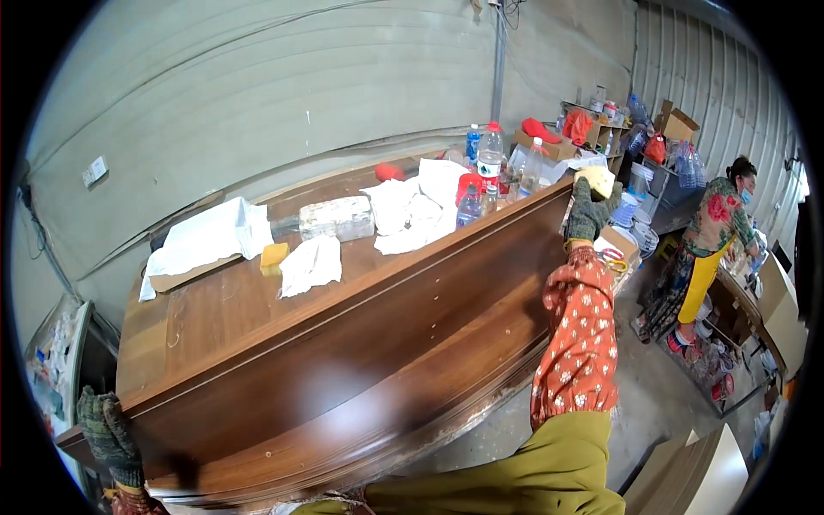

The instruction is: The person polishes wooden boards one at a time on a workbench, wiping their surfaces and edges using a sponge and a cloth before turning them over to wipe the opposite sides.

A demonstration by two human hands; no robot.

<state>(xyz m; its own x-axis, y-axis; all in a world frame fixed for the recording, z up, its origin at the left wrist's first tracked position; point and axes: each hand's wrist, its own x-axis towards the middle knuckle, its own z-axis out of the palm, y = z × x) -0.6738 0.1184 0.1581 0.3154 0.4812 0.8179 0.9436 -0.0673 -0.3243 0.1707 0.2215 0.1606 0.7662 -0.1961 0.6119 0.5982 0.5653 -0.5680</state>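
A long brown wooden panel [378,326] with moulded edges lies across in front of me, tilted on its side against the bench. My left hand [109,429], in a dark knitted glove, is closed over the panel's left end. At the far right end my right hand [587,213], gloved alike, grips a pale yellow sponge [596,180] against the panel's upper edge. Its fingertips are partly hidden by the sponge. Red-handled scissors [614,259] lie just beyond my right wrist.
On the wooden bench top [215,309] lie a white cloth [311,266], a yellow block [275,257], a wrapped block [337,218] and several bottles [489,156]. A co-worker [717,223] stands at another bench on the right. Boards [695,472] lean at lower right.
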